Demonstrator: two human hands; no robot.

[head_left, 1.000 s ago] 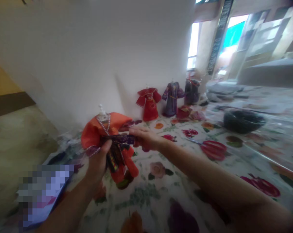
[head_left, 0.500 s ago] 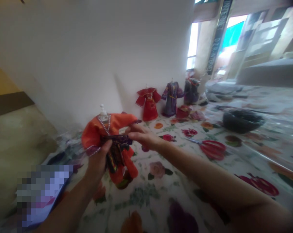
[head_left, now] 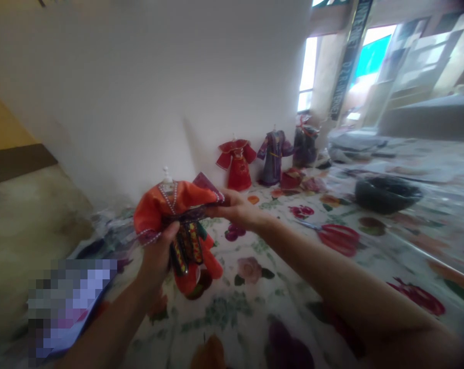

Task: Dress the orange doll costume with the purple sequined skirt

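Note:
A small orange doll outfit (head_left: 149, 205) with beaded trim, dark patterned panels and orange trousers is held upright above the flowered tablecloth (head_left: 232, 307). A white knob pokes out at its neck. My left hand (head_left: 160, 251) grips its waist from the lower left, thumb across the front. My right hand (head_left: 234, 207) pinches at the cuff end of the sleeve on the right, beside a purple flap of cloth; its fingertips are partly hidden by the fabric.
Red-handled scissors (head_left: 337, 238) lie at the right, in front of a black bowl-like bundle (head_left: 387, 193). A red doll outfit (head_left: 238, 164) and a purple one (head_left: 272, 156) stand by the wall. A blurred-out flat object (head_left: 74, 307) is at the lower left.
My right hand has moved from the waist up and right to the sleeve's end. The waist cloth hangs lower, a second patterned panel shows more, and the purple flap stands out further.

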